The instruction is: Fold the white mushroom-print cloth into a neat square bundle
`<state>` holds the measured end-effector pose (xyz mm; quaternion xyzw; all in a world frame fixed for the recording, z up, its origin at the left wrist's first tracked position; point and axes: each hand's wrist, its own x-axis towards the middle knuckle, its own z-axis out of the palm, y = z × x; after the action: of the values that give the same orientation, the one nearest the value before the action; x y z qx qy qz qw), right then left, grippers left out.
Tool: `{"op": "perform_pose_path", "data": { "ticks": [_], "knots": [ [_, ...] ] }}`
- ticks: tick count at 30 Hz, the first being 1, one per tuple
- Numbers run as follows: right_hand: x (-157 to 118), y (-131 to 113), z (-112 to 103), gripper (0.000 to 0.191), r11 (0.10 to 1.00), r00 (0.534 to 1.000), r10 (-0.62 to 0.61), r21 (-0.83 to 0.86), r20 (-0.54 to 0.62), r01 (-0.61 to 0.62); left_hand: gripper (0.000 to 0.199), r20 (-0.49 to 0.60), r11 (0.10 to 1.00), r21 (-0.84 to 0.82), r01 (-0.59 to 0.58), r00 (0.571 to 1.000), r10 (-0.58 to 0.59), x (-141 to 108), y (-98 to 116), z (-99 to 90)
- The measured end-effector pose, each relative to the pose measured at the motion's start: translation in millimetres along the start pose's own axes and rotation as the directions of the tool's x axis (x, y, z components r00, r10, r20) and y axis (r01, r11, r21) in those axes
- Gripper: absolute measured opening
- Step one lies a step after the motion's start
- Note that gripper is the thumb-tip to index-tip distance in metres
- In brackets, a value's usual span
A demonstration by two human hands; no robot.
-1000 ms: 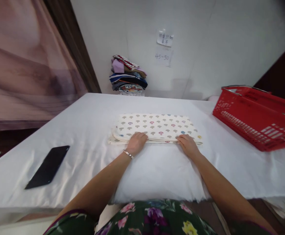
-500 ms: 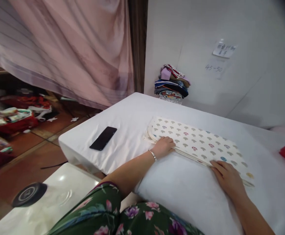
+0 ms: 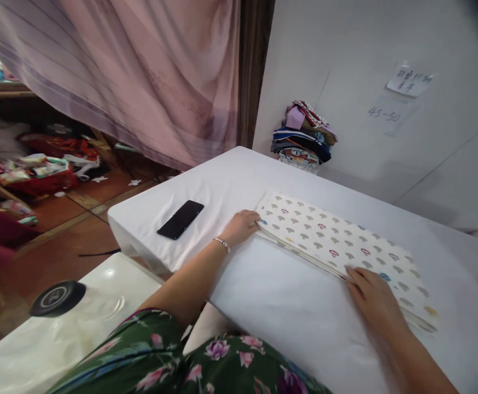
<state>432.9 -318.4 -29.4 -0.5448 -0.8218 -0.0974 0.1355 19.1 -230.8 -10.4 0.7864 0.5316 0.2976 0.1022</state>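
Observation:
A folded white cloth (image 3: pixel 337 241) printed with grey, red and blue mushroom shapes lies in a long strip on the white-covered table (image 3: pixel 272 306). My left hand (image 3: pixel 240 226), a silver bracelet at its wrist, is closed on the cloth's near left corner. Toward the right end, my right hand (image 3: pixel 374 295) grips the near edge, fingers over the top and thumb at the side. Layered edges show along the front of the cloth between the two hands. A black phone (image 3: pixel 180 219) lies on the table left of my left hand.
Against the wall stands a pile of folded clothes (image 3: pixel 303 134). A pink curtain (image 3: pixel 173 71) hangs behind the table. At lower left, a white surface (image 3: pixel 111 312) holds a dark round object (image 3: pixel 57 298). A red basket of items (image 3: pixel 44 178) sits on the floor.
My left hand has slid left along the near edge to the cloth's corner, where the layers now lie more even. My right hand stays near the right end. The view has shifted slightly.

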Motion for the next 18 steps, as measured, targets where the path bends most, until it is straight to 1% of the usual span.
{"op": "perform_pose_path", "data": {
  "ticks": [2, 4, 7, 9, 10, 12, 15, 18],
  "knots": [
    [16, -14, 0, 0.032, 0.999, 0.999, -0.042, 0.022, 0.012, 0.042, 0.027, -0.057, 0.991, -0.084, 0.106, 0.992, -0.111, 1, 0, 2.1],
    [34, -30, 2, 0.031, 0.995, 0.996, -0.089, 0.052, 0.011, 0.088, 0.026, -0.082, 0.965, -0.119, 0.235, 0.966, -0.245, 4, 0, 0.5],
    [63, -58, 7, 0.028, 0.981, 0.987, -0.159, 0.112, 0.000, 0.158, 0.021, -0.076, 0.896, -0.106, 0.431, 0.895, -0.440, 6, -5, -8.1],
    [85, -80, 10, 0.026, 0.967, 0.978, -0.206, 0.153, 0.009, 0.202, 0.018, -0.053, 0.851, -0.085, 0.519, 0.850, -0.524, 5, -10, -14.0],
    [96, -92, 12, 0.024, 0.960, 0.973, -0.229, 0.172, 0.018, 0.223, 0.020, -0.034, 0.837, -0.067, 0.544, 0.837, -0.546, 5, -11, -16.1],
    [117, -115, 14, 0.022, 0.945, 0.962, -0.270, 0.201, 0.039, 0.257, 0.026, 0.013, 0.830, -0.012, 0.558, 0.830, -0.557, 3, -12, -18.3],
    [144, -147, 19, 0.019, 0.941, 0.958, -0.280, 0.215, 0.056, 0.263, 0.033, 0.074, 0.846, 0.064, 0.529, 0.843, -0.532, 2, -7, -18.6],
    [166, -173, 27, 0.017, 0.951, 0.967, -0.248, 0.202, 0.058, 0.232, 0.038, 0.111, 0.871, 0.075, 0.486, 0.864, -0.491, 2, 1, -18.3]
  ]
}}
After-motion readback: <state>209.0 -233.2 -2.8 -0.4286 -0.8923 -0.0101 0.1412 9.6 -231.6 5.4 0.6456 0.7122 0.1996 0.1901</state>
